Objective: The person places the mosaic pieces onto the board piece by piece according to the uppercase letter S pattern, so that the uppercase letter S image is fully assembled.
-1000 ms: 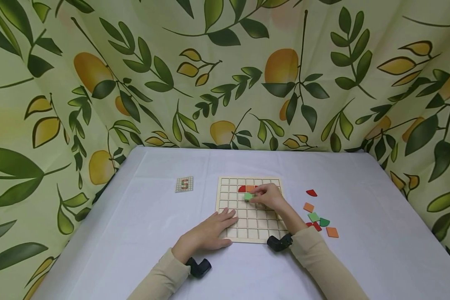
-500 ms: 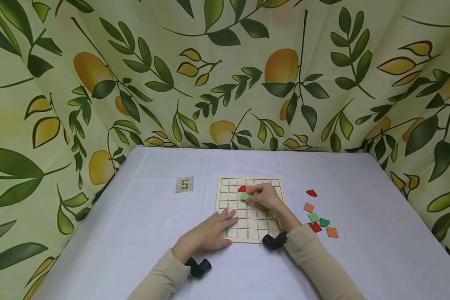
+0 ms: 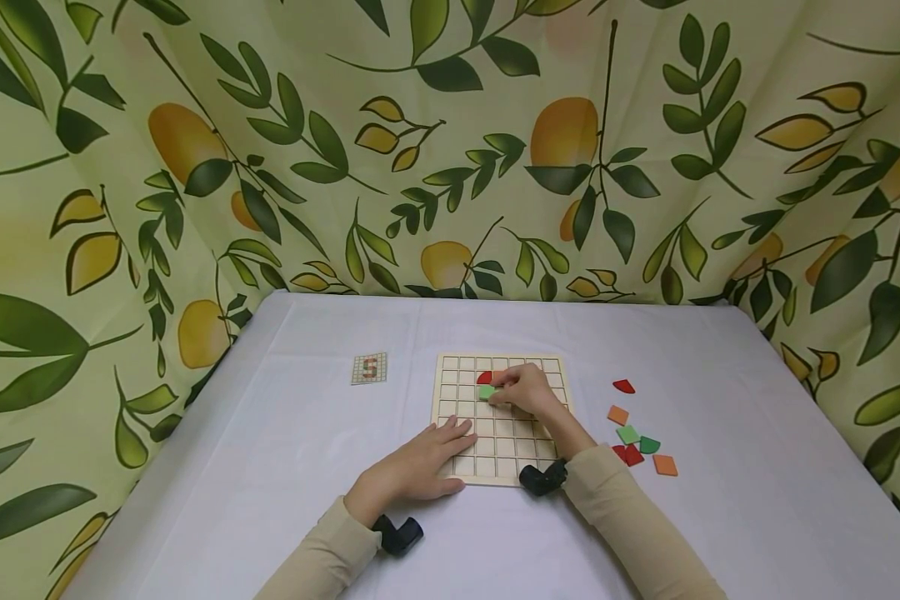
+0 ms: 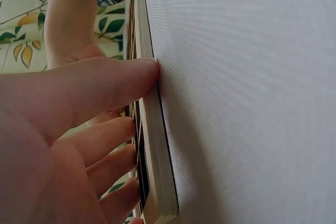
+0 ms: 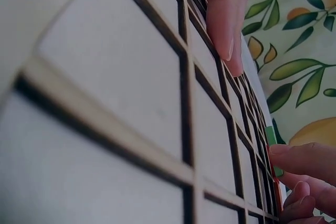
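In the head view, a smooth white cloth with faint creases covers the counter (image 3: 270,467); a leaf-and-fruit printed curtain (image 3: 450,167) rises beyond its far edge. A pale wooden board (image 3: 487,480), ruled into squares, lies midway between the counter's left and right edges. The right hand (image 3: 521,390) pinches a flat, square green tile (image 3: 486,392) over the board's far half. The tile projects left from the fingertips, just nearer than a red quarter-round (image 3: 484,377) and an orange square (image 3: 498,376) partly covered by the fingers. The left hand (image 3: 420,461) rests with fingers spread on the board's near left part, apart from the tile. A thin gridded card (image 3: 369,367) lies toward the counter's left edge; flat loose pieces (image 3: 633,455), square and rounded, lie toward the right edge.

In the left wrist view, the left thumb touches the board's squared wooden side, above finely woven cloth, and the other fingers reach its top.

In the right wrist view, raised strips with dark sides frame the squares. The green tile shows edge-on against a right fingertip; whether it lies flat I cannot tell.
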Available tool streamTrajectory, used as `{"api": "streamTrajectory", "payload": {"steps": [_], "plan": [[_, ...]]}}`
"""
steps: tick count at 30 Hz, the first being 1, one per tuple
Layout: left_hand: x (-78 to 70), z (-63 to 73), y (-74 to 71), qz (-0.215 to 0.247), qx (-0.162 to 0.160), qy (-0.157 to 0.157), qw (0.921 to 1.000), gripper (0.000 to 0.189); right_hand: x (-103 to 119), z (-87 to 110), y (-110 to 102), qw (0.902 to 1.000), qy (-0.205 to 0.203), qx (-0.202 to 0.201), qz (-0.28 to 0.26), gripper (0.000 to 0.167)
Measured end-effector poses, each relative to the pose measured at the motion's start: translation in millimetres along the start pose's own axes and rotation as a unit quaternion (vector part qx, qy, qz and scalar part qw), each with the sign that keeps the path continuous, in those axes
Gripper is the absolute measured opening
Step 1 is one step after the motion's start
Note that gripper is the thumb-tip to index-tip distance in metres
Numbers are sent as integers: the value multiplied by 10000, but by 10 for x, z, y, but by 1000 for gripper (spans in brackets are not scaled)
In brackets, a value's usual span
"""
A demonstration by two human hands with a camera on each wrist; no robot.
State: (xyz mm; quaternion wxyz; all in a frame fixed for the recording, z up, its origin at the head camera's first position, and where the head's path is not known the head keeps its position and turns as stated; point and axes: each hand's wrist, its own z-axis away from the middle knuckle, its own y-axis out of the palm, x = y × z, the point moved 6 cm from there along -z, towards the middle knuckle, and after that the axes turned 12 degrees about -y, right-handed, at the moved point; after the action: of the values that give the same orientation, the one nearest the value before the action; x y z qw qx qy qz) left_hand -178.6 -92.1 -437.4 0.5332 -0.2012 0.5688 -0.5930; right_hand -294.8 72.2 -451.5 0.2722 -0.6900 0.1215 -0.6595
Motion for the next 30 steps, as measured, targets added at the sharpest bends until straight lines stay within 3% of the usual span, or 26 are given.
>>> {"api": "streamTrajectory", "payload": {"steps": [30], "plan": [[27, -17, 19, -95, -41, -21, 9999, 63, 25, -27, 42, 9998, -38, -104, 170, 22]]}}
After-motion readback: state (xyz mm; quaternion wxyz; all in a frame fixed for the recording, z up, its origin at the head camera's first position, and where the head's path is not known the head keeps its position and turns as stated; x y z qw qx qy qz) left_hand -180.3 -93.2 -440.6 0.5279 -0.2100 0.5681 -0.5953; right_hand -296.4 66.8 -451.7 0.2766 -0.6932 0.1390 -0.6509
